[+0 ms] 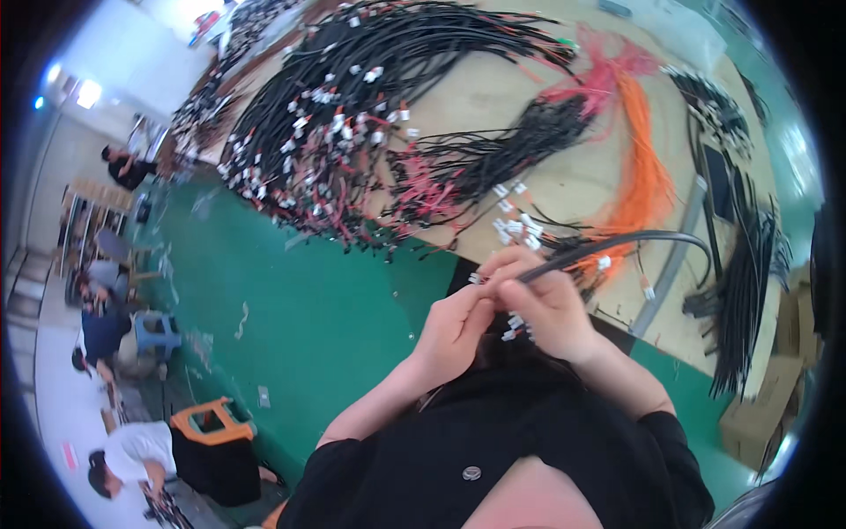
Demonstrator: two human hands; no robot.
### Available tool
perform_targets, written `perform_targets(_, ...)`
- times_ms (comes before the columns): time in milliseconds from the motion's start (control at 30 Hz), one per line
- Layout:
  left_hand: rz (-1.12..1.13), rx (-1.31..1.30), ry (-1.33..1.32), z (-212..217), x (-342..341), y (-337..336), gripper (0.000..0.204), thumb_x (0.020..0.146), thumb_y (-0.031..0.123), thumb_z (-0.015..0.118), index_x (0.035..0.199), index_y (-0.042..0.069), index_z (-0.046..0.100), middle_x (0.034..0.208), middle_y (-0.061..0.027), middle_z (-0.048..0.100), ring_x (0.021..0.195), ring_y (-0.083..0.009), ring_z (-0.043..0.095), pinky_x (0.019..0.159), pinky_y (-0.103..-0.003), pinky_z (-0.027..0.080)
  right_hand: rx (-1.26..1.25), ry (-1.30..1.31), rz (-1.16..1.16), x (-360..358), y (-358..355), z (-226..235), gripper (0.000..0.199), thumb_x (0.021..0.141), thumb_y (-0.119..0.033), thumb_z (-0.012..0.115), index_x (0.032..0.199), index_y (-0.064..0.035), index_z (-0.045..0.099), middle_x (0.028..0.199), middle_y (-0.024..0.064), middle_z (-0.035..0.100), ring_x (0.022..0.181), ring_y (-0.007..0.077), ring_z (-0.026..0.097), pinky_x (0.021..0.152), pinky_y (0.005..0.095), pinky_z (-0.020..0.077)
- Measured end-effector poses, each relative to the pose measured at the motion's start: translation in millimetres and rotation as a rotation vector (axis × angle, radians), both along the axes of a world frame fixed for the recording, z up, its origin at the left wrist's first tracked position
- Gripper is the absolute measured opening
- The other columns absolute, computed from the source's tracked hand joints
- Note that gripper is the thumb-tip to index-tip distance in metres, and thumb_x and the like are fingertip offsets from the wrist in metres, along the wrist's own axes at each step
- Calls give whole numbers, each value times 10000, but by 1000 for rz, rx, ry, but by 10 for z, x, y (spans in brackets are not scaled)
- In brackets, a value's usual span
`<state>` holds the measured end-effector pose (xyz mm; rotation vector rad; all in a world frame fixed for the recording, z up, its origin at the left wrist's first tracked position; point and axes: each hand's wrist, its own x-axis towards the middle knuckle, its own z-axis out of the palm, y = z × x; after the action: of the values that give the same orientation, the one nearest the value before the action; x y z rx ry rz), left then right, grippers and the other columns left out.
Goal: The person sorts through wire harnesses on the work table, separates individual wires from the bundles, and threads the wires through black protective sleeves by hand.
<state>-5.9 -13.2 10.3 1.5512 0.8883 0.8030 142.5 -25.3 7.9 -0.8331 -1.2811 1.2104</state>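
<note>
Close together at a black cable point(621, 240)

The right hand point(555, 313) pinches it between thumb and fingers. The left hand point(454, 331) is just beside, fingertips bent in, but I cannot tell what they pinch. From the hands, the black cable bends right, in front of the orange wires point(646, 167).

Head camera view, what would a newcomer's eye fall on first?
Probably the bright orange wires right of centre on the table, below the pink plastic. Next, the big sweep of black cables across the upper left. Then, near the centre, the right hand holding a curved black cable, close against the left hand.
</note>
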Motion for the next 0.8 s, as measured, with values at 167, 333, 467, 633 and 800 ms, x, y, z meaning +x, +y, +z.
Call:
perform_targets(167, -2, 16, 22, -25, -46, -40, 182, 869, 90, 394, 944, -22, 516, 718, -36, 525, 643, -85, 470, 581, -218, 393, 80, -24, -160, 49, 68, -1, 169, 869, -90, 381, 819, 9, 508, 943, 109, 499, 776, 112, 453, 719, 242, 363)
perform_targets(333, 72, 199, 87, -105, -126, -79, 160, 833, 92, 454, 936, -10, 522, 762, -150, 571, 684, -242, 572, 605, -316, 431, -36, -55, -43, -104, 64, -21, 141, 866, -103, 412, 841, -1, 505, 938, 90, 493, 750, 142, 477, 667, 241, 380)
perform_targets(467, 150, 213, 53, 37, -143, -243, 134, 824, 107, 472, 855, -13, 522, 732, -167, 563, 706, -298, 566, 609, -341, 424, -100, 395, 56, 16, 21, -44, 224, 899, -207, 383, 848, -11, 478, 902, 83, 471, 610, 82, 401, 547, 174, 322)
perform_targets(633, 284, 287, 185, 171, -208, -399, 160, 822, 121, 466, 710, 7, 455, 596, -162, 489, 599, -345, 501, 525, -378, 377, -30, 207, 151, -234, 56, -52, 251, 905, -209, 364, 834, 4, 475, 846, 107, 497, 515, 60, 371, 449, 173, 292)
perform_targets(800, 333, 318, 59, 154, -235, -447, 143, 821, 123, 466, 737, 9, 482, 620, -160, 503, 616, -339, 509, 533, -376, 384, -35, 244, 331, -62, 94, 78, 253, 910, -212, 368, 842, -4, 493, 859, 68, 491, 539, 55, 356, 472, 176, 287)
